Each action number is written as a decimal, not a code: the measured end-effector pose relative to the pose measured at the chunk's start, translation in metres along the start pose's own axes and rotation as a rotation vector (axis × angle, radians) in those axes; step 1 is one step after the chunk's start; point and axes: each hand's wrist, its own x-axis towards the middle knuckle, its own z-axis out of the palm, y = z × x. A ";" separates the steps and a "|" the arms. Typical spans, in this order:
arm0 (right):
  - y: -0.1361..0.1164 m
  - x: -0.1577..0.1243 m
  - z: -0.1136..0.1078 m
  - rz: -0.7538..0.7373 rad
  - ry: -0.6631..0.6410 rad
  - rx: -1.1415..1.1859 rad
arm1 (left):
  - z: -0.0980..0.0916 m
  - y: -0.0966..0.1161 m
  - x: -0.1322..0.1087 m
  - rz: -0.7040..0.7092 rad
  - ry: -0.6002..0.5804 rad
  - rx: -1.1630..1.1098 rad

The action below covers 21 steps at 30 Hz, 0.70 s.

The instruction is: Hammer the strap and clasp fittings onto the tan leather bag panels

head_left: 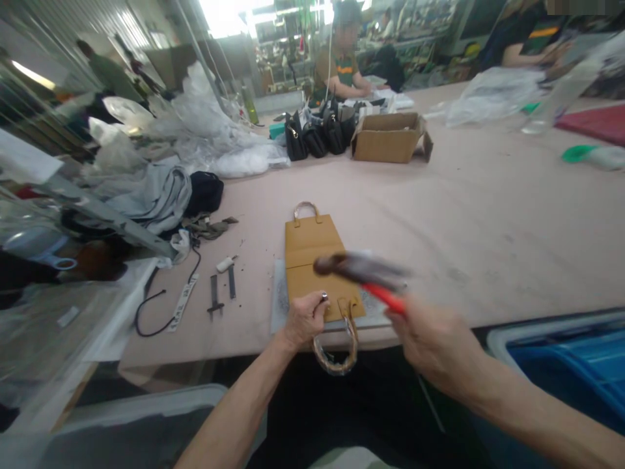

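Observation:
A tan leather bag piece (312, 244) with a wrapped handle at each end lies flat over a grey slab (280, 303) near the table's front edge. My left hand (306, 317) is closed on a small metal tool (323, 297), held upright against the lower part of the leather. My right hand (432, 335) grips the red handle of a hammer (366, 269), which is blurred by motion. The hammer's head is above the leather, to the right of the metal tool. The near handle (336, 365) hangs over the table edge.
Two metal tools (215, 299) and a white-capped item (225, 264) lie left of the leather, beside a black cord (139, 319). Black bags (315, 133) and a cardboard box (388, 138) stand farther back. A person (342, 71) sits across the table. Blue bin (576, 371) at right.

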 end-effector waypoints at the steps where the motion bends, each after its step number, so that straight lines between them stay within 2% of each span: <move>1: 0.002 0.000 0.005 -0.036 -0.086 -0.004 | 0.000 -0.001 0.000 0.005 0.002 -0.001; 2: 0.004 0.000 0.009 -0.060 -0.137 -0.012 | 0.001 -0.001 -0.001 0.010 0.005 0.002; 3: 0.005 0.001 0.010 -0.075 -0.132 -0.015 | 0.001 -0.002 -0.001 0.014 0.006 0.010; 4: 0.006 0.002 0.010 -0.076 -0.076 -0.006 | 0.002 -0.003 -0.001 0.018 0.007 0.021; 7: 0.004 0.001 0.009 -0.096 0.255 0.070 | 0.002 -0.004 -0.002 0.042 0.011 0.043; 8: 0.003 -0.002 0.010 -0.127 0.272 0.073 | 0.002 -0.005 -0.002 0.051 0.019 0.045; 9: 0.004 -0.005 0.014 -0.163 0.219 0.058 | 0.002 -0.004 -0.001 0.063 0.029 0.047; 11: 0.012 -0.010 0.022 -0.192 -0.002 0.001 | 0.003 -0.004 -0.001 0.082 0.045 0.047; 12: 0.018 -0.011 0.026 -0.159 -0.095 -0.009 | 0.003 -0.003 -0.001 0.085 0.046 0.047; 13: 0.026 -0.010 0.030 -0.101 -0.136 0.007 | 0.003 -0.003 -0.001 0.084 0.045 0.049; 17: 0.074 0.012 0.048 0.117 -0.060 0.174 | 0.005 -0.001 -0.003 0.070 0.026 0.072; 21: 0.131 0.044 0.074 0.415 -0.133 0.145 | 0.007 -0.001 -0.004 0.080 0.005 0.053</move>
